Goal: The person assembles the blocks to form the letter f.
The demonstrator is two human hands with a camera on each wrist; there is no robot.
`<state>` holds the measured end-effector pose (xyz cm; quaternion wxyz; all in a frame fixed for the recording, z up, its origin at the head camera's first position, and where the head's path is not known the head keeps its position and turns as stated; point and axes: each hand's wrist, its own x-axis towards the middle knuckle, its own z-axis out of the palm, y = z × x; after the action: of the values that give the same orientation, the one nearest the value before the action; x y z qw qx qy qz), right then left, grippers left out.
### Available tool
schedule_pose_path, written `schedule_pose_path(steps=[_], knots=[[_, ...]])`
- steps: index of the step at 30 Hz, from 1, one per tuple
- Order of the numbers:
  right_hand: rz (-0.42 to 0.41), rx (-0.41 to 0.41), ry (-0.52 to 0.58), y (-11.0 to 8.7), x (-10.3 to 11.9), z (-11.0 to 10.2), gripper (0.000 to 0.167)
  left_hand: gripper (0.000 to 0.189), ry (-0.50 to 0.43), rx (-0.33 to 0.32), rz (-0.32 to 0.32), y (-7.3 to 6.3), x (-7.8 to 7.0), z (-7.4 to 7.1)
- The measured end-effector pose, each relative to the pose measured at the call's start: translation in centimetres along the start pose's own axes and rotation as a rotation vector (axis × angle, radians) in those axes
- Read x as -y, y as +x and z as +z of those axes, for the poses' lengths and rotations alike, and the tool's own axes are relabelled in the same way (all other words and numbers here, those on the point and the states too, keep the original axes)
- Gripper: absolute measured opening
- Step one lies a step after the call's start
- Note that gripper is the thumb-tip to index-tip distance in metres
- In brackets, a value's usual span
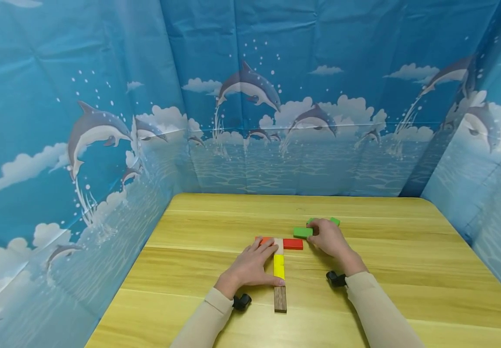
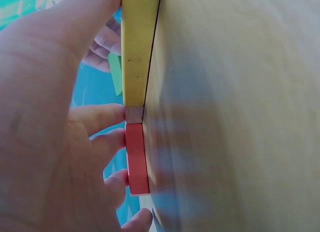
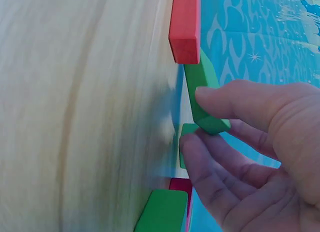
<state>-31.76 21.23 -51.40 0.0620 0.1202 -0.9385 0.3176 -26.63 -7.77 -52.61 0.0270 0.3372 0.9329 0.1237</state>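
Green block (image 1: pixel 301 233), pinched btwn thumb & fingers of R hand (image 1: pixel 329 239), beyond yellow block (image 1: pixel 279 267) & off to its right. Tilted in R wrist view; lifted or resting on table (image 1: pixel 215 222), can't tell.

To left of yellow block, L hand (image 1: pixel 252 265), fingers spread: thumb at yellow block's near end, index stretched past its far end to pale block (image 1: pixel 279 247), next two fingers touching left red block (image 2: pixel 137 159).

In line w/ yellow block, all lying flat: pale block against far end, dark brown block (image 1: pixel 280 299) against near end. Beyond yellow block, one red on each side of pale: left red block partly under L fingers, right red block (image 1: pixel 293 244) uncovered & touching pale.

Farther off to yellow block's right, two more greens: half-hidden green pc (image 1: pixel 309 221) behind R fingers, outer green pc (image 1: pixel 335 221) past knuckles. Crimson pc (image 3: pixel 182 184) in R wrist view only, mostly behind a green.

Nearer than yellow block's far end, either side: left wrist cam (image 1: pixel 242 302), right wrist cam (image 1: pixel 335 279), beige sleeves (image 1: pixel 383 309). Well beyond yellow block, blue dolphin-print cloth (image 1: pixel 259 164).
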Motion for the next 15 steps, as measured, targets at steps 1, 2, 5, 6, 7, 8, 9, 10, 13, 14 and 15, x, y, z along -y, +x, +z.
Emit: schedule_pose_path(steps=[1, 2, 5, 6, 7, 8, 9, 10, 13, 14, 15], knots=[[0.008, -0.003, 0.024, -0.02, -0.02, -0.01, 0.034, 0.108, -0.001, 0.002, 0.000, 0.03, -0.01, 0.00], [0.015, -0.008, 0.045, -0.04, -0.03, -0.01, 0.033, 0.108, -0.002, 0.004, 0.000, 0.07, -0.02, 0.00], [0.033, -0.018, 0.098, -0.10, -0.07, 0.00, 0.033, 0.109, -0.008, 0.005, -0.001, 0.16, -0.05, -0.01], [0.040, -0.024, 0.111, -0.12, -0.08, 0.02, 0.034, 0.109, -0.011, 0.006, -0.001, 0.18, -0.06, -0.01], [0.045, -0.028, 0.121, -0.12, -0.10, 0.07, 0.034, 0.109, -0.013, 0.007, -0.001, 0.23, -0.04, 0.00], [0.050, -0.033, 0.131, -0.13, -0.10, 0.10, 0.034, 0.109, -0.013, 0.007, -0.003, 0.24, -0.03, 0.02], [0.052, -0.035, 0.140, -0.15, -0.12, 0.13, 0.035, 0.109, -0.015, 0.008, -0.005, 0.24, -0.02, 0.04], [0.055, -0.038, 0.148, -0.18, -0.12, 0.16, 0.035, 0.109, -0.017, 0.007, -0.007, 0.23, -0.01, 0.09], [0.070, -0.046, 0.183, -0.30, -0.10, 0.19, 0.036, 0.110, -0.021, 0.015, -0.013, 0.15, 0.01, 0.15], [0.075, -0.048, 0.196, -0.37, -0.08, 0.17, 0.036, 0.110, -0.023, 0.015, -0.013, 0.10, 0.00, 0.17], [0.080, -0.051, 0.208, -0.43, -0.06, 0.15, 0.036, 0.110, -0.026, 0.014, -0.013, 0.09, 0.01, 0.22]])
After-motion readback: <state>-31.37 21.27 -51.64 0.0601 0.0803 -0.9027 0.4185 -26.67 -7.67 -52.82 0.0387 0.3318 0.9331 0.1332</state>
